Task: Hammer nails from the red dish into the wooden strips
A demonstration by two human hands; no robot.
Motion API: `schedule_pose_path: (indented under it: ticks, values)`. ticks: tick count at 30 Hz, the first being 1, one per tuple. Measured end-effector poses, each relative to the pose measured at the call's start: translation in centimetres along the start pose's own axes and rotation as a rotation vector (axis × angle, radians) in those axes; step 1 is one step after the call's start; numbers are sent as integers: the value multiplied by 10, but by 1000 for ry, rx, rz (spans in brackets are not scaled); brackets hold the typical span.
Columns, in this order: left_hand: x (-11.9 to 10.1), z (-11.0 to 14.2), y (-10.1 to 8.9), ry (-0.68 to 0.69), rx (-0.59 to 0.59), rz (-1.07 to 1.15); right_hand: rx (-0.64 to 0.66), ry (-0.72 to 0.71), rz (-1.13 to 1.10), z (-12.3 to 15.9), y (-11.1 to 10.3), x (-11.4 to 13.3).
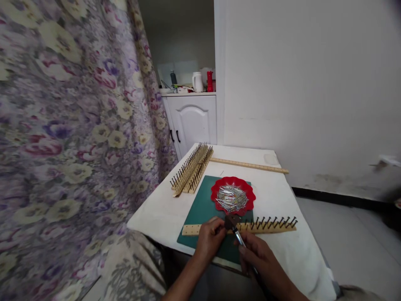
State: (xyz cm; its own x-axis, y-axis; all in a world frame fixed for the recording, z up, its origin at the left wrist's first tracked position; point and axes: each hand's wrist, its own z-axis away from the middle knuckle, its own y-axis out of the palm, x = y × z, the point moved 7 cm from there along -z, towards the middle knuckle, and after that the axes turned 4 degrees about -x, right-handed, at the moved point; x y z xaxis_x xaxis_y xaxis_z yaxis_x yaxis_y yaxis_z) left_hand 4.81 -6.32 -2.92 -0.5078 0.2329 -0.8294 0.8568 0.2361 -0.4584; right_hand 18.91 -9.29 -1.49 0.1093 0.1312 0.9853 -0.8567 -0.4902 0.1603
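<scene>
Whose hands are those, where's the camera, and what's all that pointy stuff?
There's no robot here: a person wears a camera on their head, looking down. The right hand holds a hammer. The left hand is at a wooden strip with dark nails standing along it; its fingers hide whatever they pinch. A green mat lies partly under the strip. The red dish holds silver nails. Behind are more nail-studded strips.
</scene>
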Motion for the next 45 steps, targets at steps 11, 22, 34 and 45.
schedule_pose_path:
  ticks: [11, 22, 34, 45]
  values:
    - [-11, -6, -20, 14, -3, -25, -113, 19, -101, 2, -23, -2]
    - [-26, -88, -7, 115, 127, -562, -126, -21, -132, 2, -29, 3]
    - [1, -108, 15, 16, 174, -675, -130, -37, -139, 2, -32, 6]
    - [-25, -71, -27, 117, -36, -286, -133, -40, -143, 4, -33, 6]
